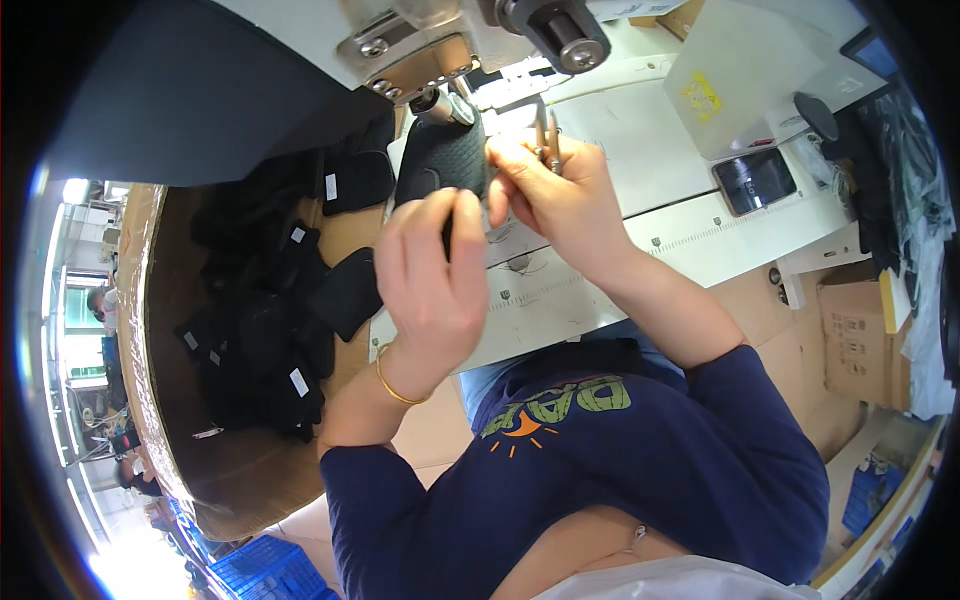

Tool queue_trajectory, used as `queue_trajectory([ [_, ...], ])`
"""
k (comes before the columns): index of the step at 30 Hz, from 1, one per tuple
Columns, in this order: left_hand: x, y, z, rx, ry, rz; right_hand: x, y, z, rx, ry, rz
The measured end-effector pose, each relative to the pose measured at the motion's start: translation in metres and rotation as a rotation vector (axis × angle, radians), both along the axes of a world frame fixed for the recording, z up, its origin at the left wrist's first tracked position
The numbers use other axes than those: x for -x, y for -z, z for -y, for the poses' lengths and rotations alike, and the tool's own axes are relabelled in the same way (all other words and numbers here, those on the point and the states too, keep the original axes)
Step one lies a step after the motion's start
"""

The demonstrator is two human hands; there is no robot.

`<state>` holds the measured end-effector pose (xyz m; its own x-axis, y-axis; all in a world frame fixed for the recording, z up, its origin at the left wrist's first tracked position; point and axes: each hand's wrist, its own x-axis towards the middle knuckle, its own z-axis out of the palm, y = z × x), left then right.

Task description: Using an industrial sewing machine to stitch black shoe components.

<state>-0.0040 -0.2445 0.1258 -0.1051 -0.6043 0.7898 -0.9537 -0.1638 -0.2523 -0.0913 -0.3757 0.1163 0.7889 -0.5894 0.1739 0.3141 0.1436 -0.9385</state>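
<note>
A black piece with a textured, woven-looking surface (440, 155) lies on the white machine table below the sewing machine's head (415, 65). At its near edge my left hand (432, 270) is closed, fingertips pinched on the black material. My right hand (560, 195) is closed beside the piece's right edge, close to my left fingertips. From its grip stick up the two narrow metal prongs of what look like thread snips (549, 140). My right thumb and index finger are bent toward the piece; whether they also pinch a thread cannot be made out.
Left of the table stands a large brown carton (160, 370) with many black fabric pieces (265, 330) bearing white labels. A phone (755, 182) lies on the table's right side. Ruler marks run along its front edge. Another cardboard box (855, 335) stands at the right.
</note>
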Motion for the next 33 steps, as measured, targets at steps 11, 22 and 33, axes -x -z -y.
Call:
queue_trajectory([
  [11,-0.006,-0.004,0.029,0.067,0.082,0.016,0.000,-0.001,0.002,-0.007,0.012,0.043],
  [22,-0.020,-0.004,0.039,0.045,0.079,-0.024,-0.002,0.003,0.005,0.036,0.023,-0.001],
  [33,-0.033,0.009,0.033,0.191,-0.040,0.022,0.012,0.025,-0.001,0.026,-0.128,0.111],
])
